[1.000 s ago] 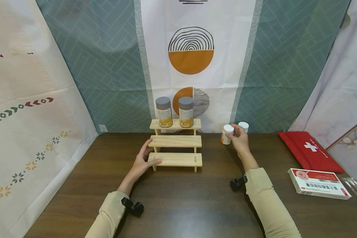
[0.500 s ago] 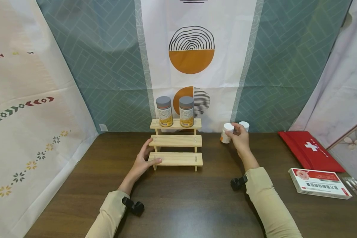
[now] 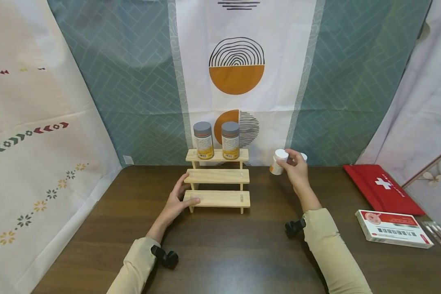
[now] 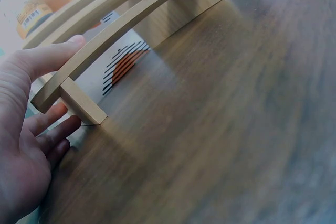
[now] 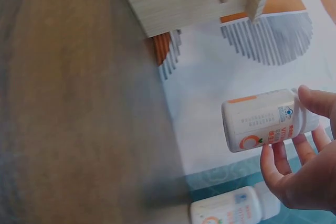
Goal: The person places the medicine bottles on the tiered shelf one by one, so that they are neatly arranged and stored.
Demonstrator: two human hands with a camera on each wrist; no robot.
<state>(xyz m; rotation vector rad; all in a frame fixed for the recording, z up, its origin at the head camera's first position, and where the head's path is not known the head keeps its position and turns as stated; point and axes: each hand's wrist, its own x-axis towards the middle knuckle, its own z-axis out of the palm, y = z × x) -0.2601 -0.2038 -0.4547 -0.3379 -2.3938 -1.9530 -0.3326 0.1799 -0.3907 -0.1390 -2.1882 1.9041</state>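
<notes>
My right hand (image 3: pixel 297 169) pinches a white pill bottle (image 3: pixel 277 166) near its cap, thumb on one side and fingers on the other. In the right wrist view, this bottle (image 5: pixel 262 120) has an orange-printed label and is raised off the table. A second white pill bottle (image 5: pixel 227 208) stands beside it, mostly hidden behind my hand in the head view. My left hand (image 3: pixel 173 204) grips the left end of a three-step wooden rack (image 3: pixel 217 199), with its thumb over the lowest board. Two grey-capped jars (image 3: pixel 204 143) stand on the top step.
A red first aid pouch (image 3: pixel 380 188) lies at the right on the dark wooden table (image 3: pixel 220 253). In front of it are a red and white medicine box (image 3: pixel 394 229) and thin clear-wrapped sticks (image 3: pixel 439 239). Patterned cloth (image 3: pixel 143 81) hangs behind the table.
The right hand has lifted the white pill bottle a little and tilted it, its base moving left. The left hand stays on the rack. The head view has shifted slightly.
</notes>
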